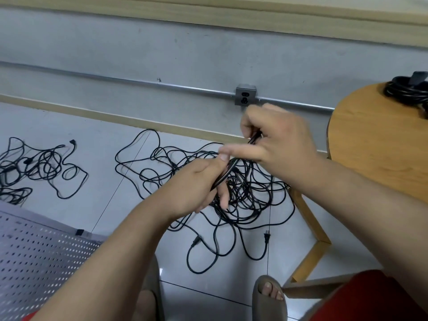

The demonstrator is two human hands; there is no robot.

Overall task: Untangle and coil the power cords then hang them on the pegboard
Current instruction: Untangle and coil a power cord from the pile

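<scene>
A big tangle of black power cords (pixel 250 195) lies on the pale tiled floor below my hands. My left hand (pixel 199 184) is shut on a short bunch of black cord (pixel 225 174) that runs up and to the right. My right hand (pixel 275 140) pinches the upper end of that same bunch, with its index finger stretched out to the left. A second, smaller tangle of cords (pixel 37 167) lies on the floor at the far left. The grey pegboard (pixel 34 258) fills the lower left corner.
A round wooden table (pixel 379 144) stands at the right, with a coiled black cord (pixel 407 91) on its top. A grey wall socket (pixel 245 97) sits on a metal conduit along the wall. My sandalled feet (pixel 268 295) are at the bottom. Loose plugs (pixel 266 237) lie near the tangle.
</scene>
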